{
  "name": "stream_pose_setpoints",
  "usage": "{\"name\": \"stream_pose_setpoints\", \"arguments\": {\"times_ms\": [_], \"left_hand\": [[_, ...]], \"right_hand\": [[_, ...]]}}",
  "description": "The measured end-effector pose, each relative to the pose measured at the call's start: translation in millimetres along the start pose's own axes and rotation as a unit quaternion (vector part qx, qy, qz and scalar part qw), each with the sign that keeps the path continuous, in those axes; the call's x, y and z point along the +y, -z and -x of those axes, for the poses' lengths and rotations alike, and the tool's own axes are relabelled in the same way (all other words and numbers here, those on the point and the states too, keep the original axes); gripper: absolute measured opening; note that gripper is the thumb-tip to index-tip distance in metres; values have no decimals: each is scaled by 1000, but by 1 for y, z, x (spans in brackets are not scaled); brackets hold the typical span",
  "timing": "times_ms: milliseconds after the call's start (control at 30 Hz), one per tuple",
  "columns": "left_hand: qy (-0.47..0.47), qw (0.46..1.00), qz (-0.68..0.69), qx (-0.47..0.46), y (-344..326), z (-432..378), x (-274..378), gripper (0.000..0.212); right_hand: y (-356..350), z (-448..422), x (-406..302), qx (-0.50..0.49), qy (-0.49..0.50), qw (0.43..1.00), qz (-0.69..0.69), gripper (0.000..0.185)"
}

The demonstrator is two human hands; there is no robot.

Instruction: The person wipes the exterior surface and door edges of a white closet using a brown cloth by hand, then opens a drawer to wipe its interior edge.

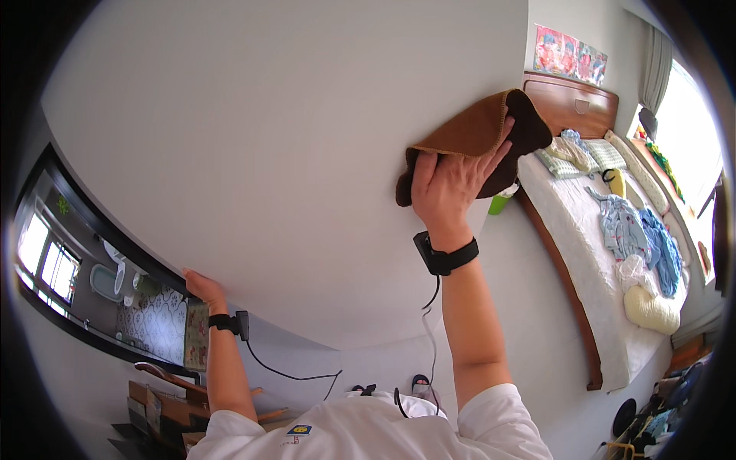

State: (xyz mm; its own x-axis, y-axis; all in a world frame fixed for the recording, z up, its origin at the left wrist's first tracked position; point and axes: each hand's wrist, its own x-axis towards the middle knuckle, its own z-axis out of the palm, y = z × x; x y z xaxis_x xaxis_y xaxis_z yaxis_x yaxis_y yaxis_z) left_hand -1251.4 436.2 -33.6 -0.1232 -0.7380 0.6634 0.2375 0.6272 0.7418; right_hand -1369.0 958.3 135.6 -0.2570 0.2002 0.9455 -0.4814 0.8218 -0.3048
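A brown cloth with stitched edges lies against the white wall, near the wall's right-hand edge. My right hand presses it there with the fingers spread; part of the cloth folds over the fingers and hides some of them. At the lower left, my left hand rests by the black door frame at the wall's other edge, with no object seen in it. Its fingers are partly hidden. Each wrist wears a black strap with a small box and a cable.
To the right stands a wooden bed with clothes and pillows on it. A green bin is beside the bed. Flattened cardboard and a wooden chair are at the lower left. Through the doorway a tiled bathroom floor shows.
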Motion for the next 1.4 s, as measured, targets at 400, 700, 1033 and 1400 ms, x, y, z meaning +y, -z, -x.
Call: {"name": "stream_pose_setpoints", "arguments": {"times_ms": [400,700,1033,1400], "left_hand": [[17,999,8,-46,-4,1,-12,62],[-228,973,-25,-4,-25,97,180,44],[-331,832,128,-427,-88,161,310,20],[-320,929,-108,-152,-112,132,287,64]], "right_hand": [[-10,247,85,-250,167,953,-45,42],[-2,41,48,-51,131,990,26,60],[-20,98,-60,-187,193,962,-48,51],[102,33,-58,-277,112,868,-397,17]]}}
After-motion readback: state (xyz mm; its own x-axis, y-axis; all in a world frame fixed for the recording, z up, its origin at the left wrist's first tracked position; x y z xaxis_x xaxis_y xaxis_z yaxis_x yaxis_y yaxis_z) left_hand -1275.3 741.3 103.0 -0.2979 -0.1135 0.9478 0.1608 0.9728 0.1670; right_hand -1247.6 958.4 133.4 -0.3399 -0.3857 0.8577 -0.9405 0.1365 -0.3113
